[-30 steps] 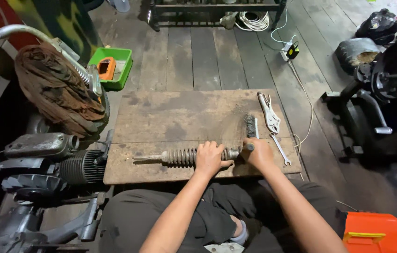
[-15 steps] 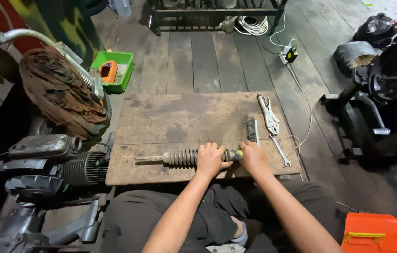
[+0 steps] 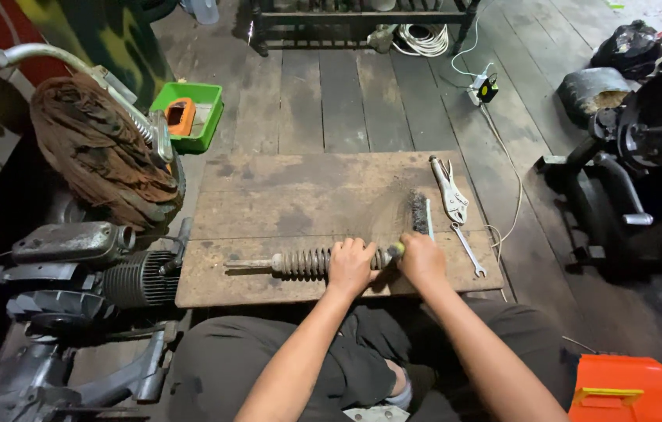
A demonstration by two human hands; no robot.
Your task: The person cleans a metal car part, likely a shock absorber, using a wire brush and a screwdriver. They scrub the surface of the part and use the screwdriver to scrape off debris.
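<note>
Left hand (image 3: 352, 266) clenched on shock absorber (image 3: 299, 262) | right hand (image 3: 422, 259) grips yellow-handled tool (image 3: 396, 250) | I judge slip risk: tool skids toward 9 o'clock into knuckles.

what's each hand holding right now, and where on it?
Left hand grips the coil-spring shock absorber around the right end of its spring. Right hand holds a yellow-tipped tool by its handle; the tool's kind cannot be told.

The person has bare forearms with no sleeves showing, dark olive-grey trousers and a light shoe.
</note>
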